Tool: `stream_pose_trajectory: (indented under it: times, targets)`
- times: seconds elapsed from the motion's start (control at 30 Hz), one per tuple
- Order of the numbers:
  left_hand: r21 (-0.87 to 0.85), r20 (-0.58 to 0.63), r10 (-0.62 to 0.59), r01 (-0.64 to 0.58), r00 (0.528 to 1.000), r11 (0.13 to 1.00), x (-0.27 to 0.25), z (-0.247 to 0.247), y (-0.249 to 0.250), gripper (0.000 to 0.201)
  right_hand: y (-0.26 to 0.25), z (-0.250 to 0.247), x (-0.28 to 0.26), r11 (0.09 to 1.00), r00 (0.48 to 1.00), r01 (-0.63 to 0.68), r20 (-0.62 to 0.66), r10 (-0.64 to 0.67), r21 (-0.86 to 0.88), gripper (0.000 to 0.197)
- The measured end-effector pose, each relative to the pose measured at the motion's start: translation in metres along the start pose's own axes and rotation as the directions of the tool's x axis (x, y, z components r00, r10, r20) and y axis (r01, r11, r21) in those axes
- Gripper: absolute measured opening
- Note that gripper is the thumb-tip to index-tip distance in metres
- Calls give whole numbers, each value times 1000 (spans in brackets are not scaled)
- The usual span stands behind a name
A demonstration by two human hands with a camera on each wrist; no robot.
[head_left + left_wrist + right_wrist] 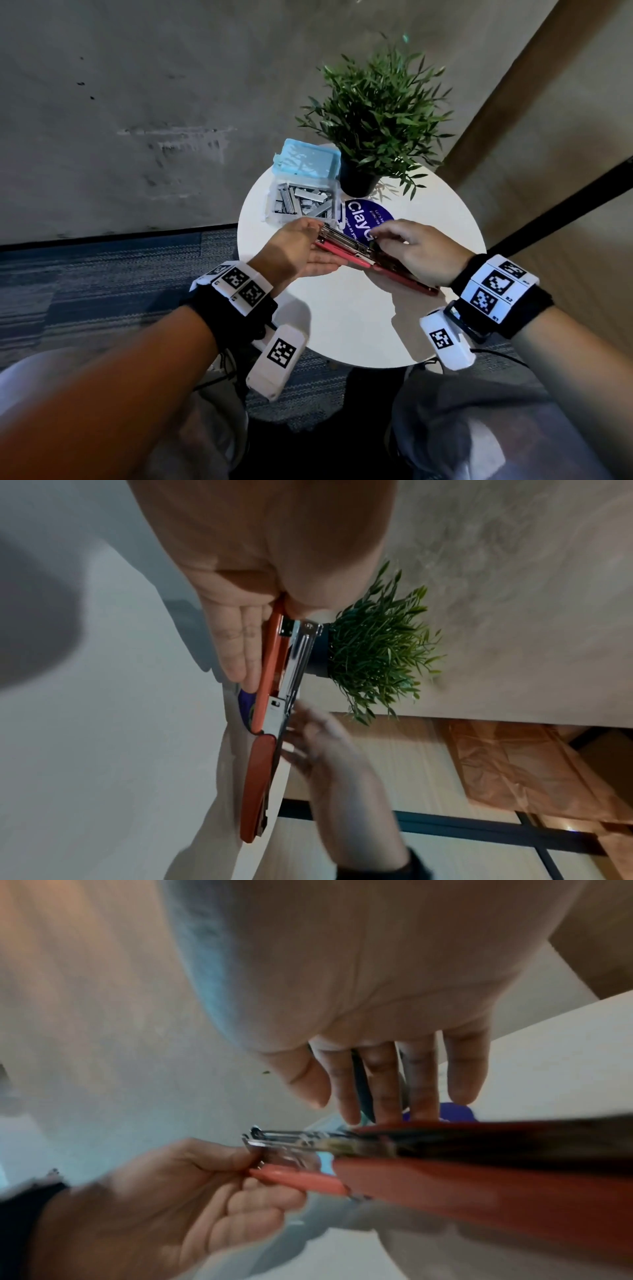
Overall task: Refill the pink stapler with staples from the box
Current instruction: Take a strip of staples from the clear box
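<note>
Right now the pink stapler [346,255] lies opened out flat above the white round tabletop [359,325], its metal staple channel facing up. At its front end the left hand [298,250] grips it, thumb on the metal nose and curled fingers under the pink base. Over the hinge, the right hand [416,251] spreads its straight fingers, tips touching the channel (whether they hold a staple strip is hidden). Just beyond stands the box [303,192], lid up, full of staples [301,202], beside a potted plant [376,113] and a blue sticker [368,214].

Pink stapler [346,251] (swung open) lies beside open box [301,202] of staples [298,200].
</note>
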State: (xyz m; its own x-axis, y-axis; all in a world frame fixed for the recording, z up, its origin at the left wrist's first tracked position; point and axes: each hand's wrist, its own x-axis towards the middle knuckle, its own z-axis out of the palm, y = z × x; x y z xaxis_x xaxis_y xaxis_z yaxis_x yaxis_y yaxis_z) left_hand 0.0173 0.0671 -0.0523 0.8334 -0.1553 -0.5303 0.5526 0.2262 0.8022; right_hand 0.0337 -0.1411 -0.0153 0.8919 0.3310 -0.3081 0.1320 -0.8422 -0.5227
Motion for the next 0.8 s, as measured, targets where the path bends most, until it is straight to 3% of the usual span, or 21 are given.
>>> stream_pose_trajectory:
  times: [0.2,0.37,0.53,0.67,0.8]
  targets:
    - [-13,31,-25,26,999,1000,-3,5,1,23,-49,-10,18,989,988,129,-94,-122,78,24]
    - [-6,5,-52,52,999,999,-5,9,1,24,-83,-20,53,985,978,162,-123,-167,-50,17]
    - [-49,25,-111,113,993,992,-5,8,0,18,-104,-32,92,974,991,135,23,-133,-179,15]
    - [-94,101,-166,175,981,980,-4,7,2,15,-110,-25,114,915,989,148,68,-132,-374,14]
    - [-79,104,-154,162,983,984,-2,9,0,18,-109,-12,129,874,991,125,96,-90,-470,7]
